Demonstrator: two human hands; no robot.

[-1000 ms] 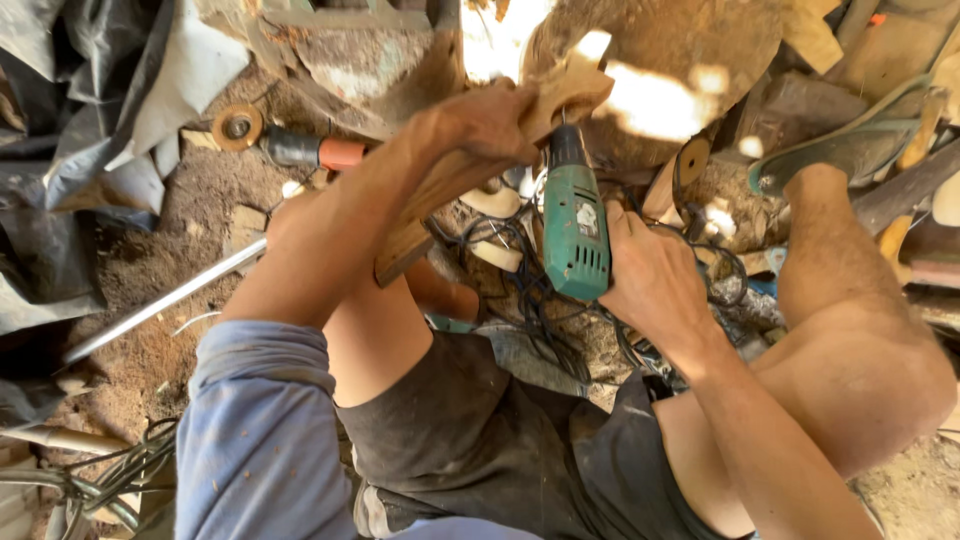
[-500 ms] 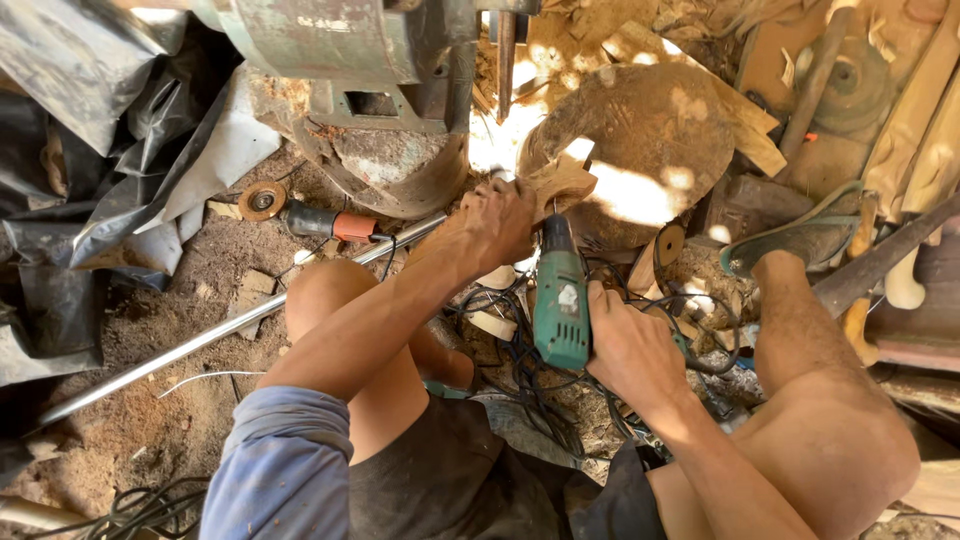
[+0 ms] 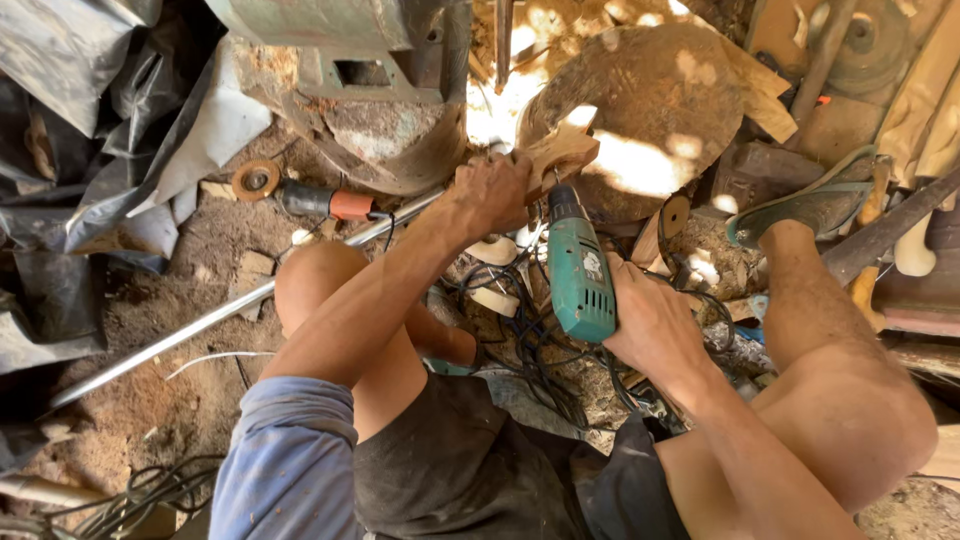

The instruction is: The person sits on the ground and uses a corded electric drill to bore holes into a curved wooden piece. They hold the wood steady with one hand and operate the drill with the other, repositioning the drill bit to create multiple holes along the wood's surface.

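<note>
I sit on the ground with both knees raised. My left hand (image 3: 492, 190) grips a pale carved wooden piece (image 3: 562, 152) and presses it against a round wooden stump (image 3: 680, 95). My right hand (image 3: 652, 320) is wrapped around the handle of a green electric drill (image 3: 578, 270). The drill's nose points up at the wooden piece, just below my left hand. Whether the bit touches the wood is hidden.
An angle grinder with an orange collar (image 3: 300, 197) lies on the dirt at left. A long metal rod (image 3: 200, 325) runs diagonally under my left knee. Black cables (image 3: 530, 350) tangle between my legs. Black plastic sheeting (image 3: 90, 150) lies left; a rusty machine base (image 3: 360, 90) stands ahead.
The view has shifted downward, so the stump and machine base now show more fully. Both hands keep the same grip on the wooden piece and the drill.
</note>
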